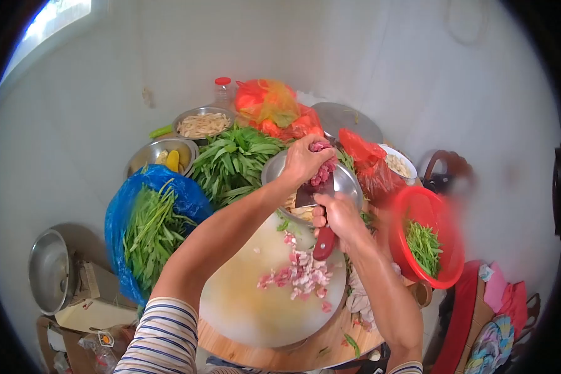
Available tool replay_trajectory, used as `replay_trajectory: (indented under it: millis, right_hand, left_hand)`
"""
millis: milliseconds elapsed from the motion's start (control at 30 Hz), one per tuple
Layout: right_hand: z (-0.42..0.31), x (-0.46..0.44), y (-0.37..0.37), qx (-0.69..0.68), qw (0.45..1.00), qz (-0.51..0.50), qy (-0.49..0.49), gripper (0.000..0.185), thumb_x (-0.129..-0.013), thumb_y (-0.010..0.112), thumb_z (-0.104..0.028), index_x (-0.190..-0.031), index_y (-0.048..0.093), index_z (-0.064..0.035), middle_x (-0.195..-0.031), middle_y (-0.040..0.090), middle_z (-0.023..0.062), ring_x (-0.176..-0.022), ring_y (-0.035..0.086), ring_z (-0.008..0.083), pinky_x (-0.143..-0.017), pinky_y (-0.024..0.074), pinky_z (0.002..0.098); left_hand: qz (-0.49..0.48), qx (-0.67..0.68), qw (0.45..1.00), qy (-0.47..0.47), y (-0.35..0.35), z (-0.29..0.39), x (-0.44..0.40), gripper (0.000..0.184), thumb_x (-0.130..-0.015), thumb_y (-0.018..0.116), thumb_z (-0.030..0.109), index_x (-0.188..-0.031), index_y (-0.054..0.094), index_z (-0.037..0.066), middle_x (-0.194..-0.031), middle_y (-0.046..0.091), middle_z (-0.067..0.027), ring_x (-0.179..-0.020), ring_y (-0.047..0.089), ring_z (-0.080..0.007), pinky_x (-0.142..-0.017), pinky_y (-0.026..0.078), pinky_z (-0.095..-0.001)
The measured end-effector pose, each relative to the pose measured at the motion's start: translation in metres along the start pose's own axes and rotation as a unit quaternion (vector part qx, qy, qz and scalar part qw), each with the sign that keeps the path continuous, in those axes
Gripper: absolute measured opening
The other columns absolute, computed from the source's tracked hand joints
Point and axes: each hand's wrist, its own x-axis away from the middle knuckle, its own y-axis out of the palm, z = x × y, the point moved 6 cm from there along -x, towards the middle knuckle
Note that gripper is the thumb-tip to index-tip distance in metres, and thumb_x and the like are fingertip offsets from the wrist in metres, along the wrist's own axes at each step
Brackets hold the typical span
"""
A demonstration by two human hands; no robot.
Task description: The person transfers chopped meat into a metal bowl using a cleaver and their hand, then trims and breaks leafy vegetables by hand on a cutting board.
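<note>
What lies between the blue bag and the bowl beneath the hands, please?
Leafy greens lie between the blue bag and the bowl, in the head view.

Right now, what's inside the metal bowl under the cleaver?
Pale pieces show in the metal bowl, at its near side. The cleaver, meat, left hand and right hand hide its middle; contents there can't be seen.

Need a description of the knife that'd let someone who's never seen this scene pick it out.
Start at the round whitish cutting board in the lower middle. At its far edge sits a metal bowl, and over it the right hand holds the knife. Unlike the bowl and board, it has a flat dark blade and a red handle.
</note>
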Motion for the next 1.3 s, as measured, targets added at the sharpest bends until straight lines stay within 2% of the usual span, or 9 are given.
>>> replay_trajectory:
  millis: [133,200,367,533,700,800,1133,1233,1300]
  right_hand:
    - [0.013,-0.059,-0.006,-0.029,0.996,-0.016,0.084,0.016,-0.098,0.055,-0.016,-0.086,0.047,-0.0103,-0.071,0.05,-0.0015,-0.056,0.049,0.009,-0.05,0.0447,0.0319]
    - [0.022,-0.085,-0.018,-0.016,0.996,-0.026,0.086,0.021,-0.1,0.054,-0.014,-0.085,0.051,-0.0003,-0.07,0.053,0.0057,-0.055,0.048,0.0162,-0.052,0.0471,0.0359]
    - [0.036,-0.097,-0.036,0.065,0.987,-0.012,0.144,0.014,-0.103,0.049,-0.017,-0.098,0.051,-0.0033,-0.078,0.055,0.0023,-0.057,0.05,0.0091,-0.051,0.0469,0.031]
    - [0.033,-0.099,-0.05,0.03,0.988,-0.008,0.149,0.02,-0.102,0.049,-0.014,-0.096,0.055,0.0043,-0.075,0.057,0.0065,-0.058,0.054,0.0139,-0.053,0.0498,0.0356]
    - [0.02,-0.104,-0.055,-0.074,0.976,-0.035,0.2,0.015,-0.101,0.046,-0.014,-0.102,0.049,0.0009,-0.082,0.058,0.0078,-0.057,0.053,0.01,-0.051,0.0484,0.0289]
    - [0.01,-0.12,-0.064,-0.121,0.978,-0.034,0.164,0.016,-0.101,0.045,-0.013,-0.107,0.047,0.0008,-0.086,0.059,0.0084,-0.057,0.053,0.0081,-0.049,0.0484,0.0271]
    - [0.004,-0.107,-0.067,-0.01,0.993,0.004,0.119,0.016,-0.1,0.045,-0.014,-0.095,0.053,-0.0008,-0.071,0.053,0.0032,-0.056,0.051,0.0114,-0.053,0.0488,0.0307]
    - [0.006,-0.088,-0.077,-0.021,0.992,0.02,0.119,0.007,-0.1,0.048,-0.011,-0.099,0.047,-0.0043,-0.084,0.059,0.0067,-0.055,0.05,0.0088,-0.049,0.0464,0.0295]
    - [0.011,-0.077,-0.088,-0.016,0.994,0.014,0.106,0.01,-0.099,0.048,-0.012,-0.097,0.05,-0.0026,-0.078,0.056,0.0054,-0.056,0.051,0.0102,-0.051,0.0472,0.031]
  left_hand:
    - [0.009,-0.039,0.999,-0.033,0.013,-0.071,-0.037,0.039,-0.078,0.081,0.035,-0.103,0.077,0.005,-0.098,0.075,-0.0127,-0.089,0.07,-0.022,-0.086,0.055,-0.0357]
    - [-0.018,-0.141,0.989,-0.044,0.018,-0.101,-0.047,0.034,-0.077,0.081,0.035,-0.095,0.079,0.006,-0.097,0.075,-0.0157,-0.089,0.072,-0.0272,-0.086,0.055,-0.0385]
    - [-0.103,-0.221,0.969,-0.043,0.026,-0.158,-0.057,0.03,-0.076,0.078,0.027,-0.098,0.079,0.008,-0.101,0.074,-0.0211,-0.099,0.07,-0.0387,-0.089,0.055,-0.0451]
    - [-0.14,-0.267,0.953,-0.006,0.018,-0.14,-0.054,0.029,-0.079,0.077,0.029,-0.102,0.078,0.01,-0.103,0.074,-0.0192,-0.096,0.071,-0.0357,-0.086,0.055,-0.042]
    - [-0.273,-0.193,0.916,0.219,0.02,-0.091,-0.029,0.037,-0.086,0.071,0.016,-0.122,0.07,0.007,-0.121,0.069,-0.0192,-0.109,0.067,-0.0336,-0.093,0.053,-0.0428]
    - [-0.289,-0.188,0.904,0.251,0.017,-0.093,-0.017,0.039,-0.084,0.07,0.011,-0.124,0.069,0.006,-0.12,0.069,-0.0189,-0.109,0.067,-0.0343,-0.095,0.052,-0.0431]
    - [-0.295,-0.359,0.869,0.172,0.004,-0.128,-0.024,0.05,-0.075,0.071,0.006,-0.124,0.07,0.014,-0.113,0.07,-0.0192,-0.104,0.067,-0.0378,-0.095,0.052,-0.0454]
    - [-0.312,-0.408,0.845,0.15,0.006,-0.131,-0.028,0.056,-0.071,0.072,0.004,-0.125,0.07,0.017,-0.112,0.07,-0.0177,-0.106,0.067,-0.037,-0.095,0.052,-0.0463]
    - [-0.318,-0.407,0.842,0.154,0.005,-0.125,-0.025,0.059,-0.069,0.073,0.004,-0.126,0.07,0.019,-0.116,0.068,-0.0166,-0.111,0.065,-0.0364,-0.096,0.052,-0.0466]
